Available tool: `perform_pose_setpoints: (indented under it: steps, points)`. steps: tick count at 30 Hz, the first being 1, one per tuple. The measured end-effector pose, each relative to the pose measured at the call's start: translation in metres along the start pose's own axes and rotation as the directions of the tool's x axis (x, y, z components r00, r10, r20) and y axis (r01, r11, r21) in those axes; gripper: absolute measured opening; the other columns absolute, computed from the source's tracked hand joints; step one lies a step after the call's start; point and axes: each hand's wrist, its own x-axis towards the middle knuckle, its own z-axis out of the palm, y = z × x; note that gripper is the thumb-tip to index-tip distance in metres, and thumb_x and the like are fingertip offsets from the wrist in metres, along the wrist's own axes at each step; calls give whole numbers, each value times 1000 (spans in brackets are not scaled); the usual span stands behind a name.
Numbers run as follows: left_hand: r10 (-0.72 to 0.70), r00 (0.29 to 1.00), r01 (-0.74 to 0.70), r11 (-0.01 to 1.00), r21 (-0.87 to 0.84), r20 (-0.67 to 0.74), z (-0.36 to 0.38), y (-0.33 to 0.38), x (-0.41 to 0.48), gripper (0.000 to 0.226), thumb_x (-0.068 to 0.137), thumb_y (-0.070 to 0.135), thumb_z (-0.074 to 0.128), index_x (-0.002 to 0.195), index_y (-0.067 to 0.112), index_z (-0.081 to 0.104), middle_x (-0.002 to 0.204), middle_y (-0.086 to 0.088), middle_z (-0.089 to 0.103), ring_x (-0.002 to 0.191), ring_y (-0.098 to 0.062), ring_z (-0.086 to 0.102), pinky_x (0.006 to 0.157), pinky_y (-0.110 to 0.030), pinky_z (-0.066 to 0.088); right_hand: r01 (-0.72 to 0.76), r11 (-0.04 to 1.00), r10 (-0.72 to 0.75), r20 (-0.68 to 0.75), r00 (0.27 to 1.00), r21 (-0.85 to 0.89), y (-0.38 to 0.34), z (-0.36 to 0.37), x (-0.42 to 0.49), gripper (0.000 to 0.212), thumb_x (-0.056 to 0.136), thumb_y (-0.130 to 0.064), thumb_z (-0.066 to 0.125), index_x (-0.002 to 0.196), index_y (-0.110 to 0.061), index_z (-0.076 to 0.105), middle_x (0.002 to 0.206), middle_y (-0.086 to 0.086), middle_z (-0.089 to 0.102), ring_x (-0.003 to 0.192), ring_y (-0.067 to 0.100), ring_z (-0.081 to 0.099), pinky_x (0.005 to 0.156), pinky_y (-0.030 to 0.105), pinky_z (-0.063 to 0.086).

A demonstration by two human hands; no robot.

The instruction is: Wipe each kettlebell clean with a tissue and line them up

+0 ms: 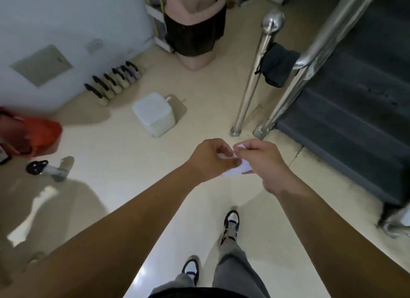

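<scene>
Several kettlebells [113, 82] with black handles and pale bodies stand in a row along the white wall at the upper left. In front of me both hands hold one white tissue [238, 169] at chest height. My left hand [211, 157] pinches its left side and my right hand [264, 162] pinches its top and right side. The tissue looks folded small between the fingers. The kettlebells lie well away from both hands, to the far left.
A white lidded bin [154, 114] sits on the cream floor between me and the kettlebells. A steel railing post [255, 80] and dark stairs [355, 97] rise at the right. An orange bag [31, 133] and a small black-and-grey object [44, 170] lie at the left. A mannequin torso [194, 26] stands at the back.
</scene>
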Motion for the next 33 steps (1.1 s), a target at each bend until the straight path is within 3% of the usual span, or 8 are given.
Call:
perform_pose_setpoints:
  steps: [5, 11, 15, 18, 23, 28, 31, 33]
  points:
    - [-74, 988, 66, 996, -63, -136, -56, 13, 71, 26, 72, 35, 87, 75, 19, 67, 73, 7, 67, 61, -6, 58, 58, -25, 50, 46, 998, -40, 159, 987, -34, -65, 30, 95, 7, 91, -12, 72, 88, -8, 78, 82, -4, 74, 72, 16, 69, 65, 33, 58]
    - [4, 901, 54, 991, 120, -434, -133, 9, 116, 37, 66, 54, 86, 89, 30, 68, 99, 15, 62, 91, 1, 59, 77, -16, 49, 42, 999, -38, 319, 947, -4, -140, 100, 182, 9, 94, -21, 74, 95, -13, 78, 102, 10, 75, 79, 22, 69, 55, 29, 56]
    - [53, 815, 59, 983, 174, -577, -195, 1, 148, 47, 62, 66, 82, 92, 32, 67, 98, 19, 60, 90, 2, 59, 74, -15, 48, 16, 1000, -18, 421, 907, 8, -189, 171, 231, 9, 93, -26, 75, 100, -21, 78, 113, 1, 74, 106, 24, 69, 69, 39, 64]
    - [-28, 777, 68, 997, 40, -629, -248, -6, 184, 40, 68, 55, 85, 93, 31, 66, 91, 18, 67, 85, 1, 62, 70, -16, 50, -22, 1000, 19, 466, 884, 1, -228, 221, 270, 9, 95, -25, 73, 101, -20, 78, 114, 6, 74, 104, 27, 72, 78, 41, 65]
    - [-70, 762, -36, 988, -150, -644, -336, -8, 270, 21, 81, 39, 81, 86, 25, 67, 80, 9, 70, 74, -10, 65, 65, -18, 50, -29, 1000, 19, 525, 851, 11, -300, 285, 348, 19, 97, -18, 69, 109, -4, 75, 108, 21, 76, 94, 35, 77, 85, 49, 64]
    - [-133, 803, -22, 968, -251, -581, -411, 7, 371, 8, 88, 28, 75, 86, 22, 69, 81, 8, 72, 68, -2, 63, 62, -14, 46, 22, 997, 11, 444, 896, -69, -365, 320, 436, 5, 95, -20, 72, 91, -22, 75, 94, 1, 80, 93, 26, 76, 88, 47, 63]
    - [-247, 817, 1, 904, -428, -520, -450, 16, 435, 29, 84, 28, 79, 110, 26, 65, 101, 10, 71, 81, -3, 70, 60, -12, 50, 48, 993, 7, 452, 892, -110, -403, 338, 494, 12, 95, -25, 72, 106, -21, 75, 103, 2, 78, 97, 27, 75, 90, 48, 62]
    - [-262, 828, 1, 885, -465, -496, -477, 19, 479, 32, 85, 28, 79, 114, 28, 65, 105, 9, 70, 86, -8, 71, 62, -14, 52, 80, 989, -10, 482, 876, -125, -428, 355, 538, 16, 96, -23, 69, 112, -20, 74, 104, 3, 78, 96, 25, 75, 88, 46, 63]
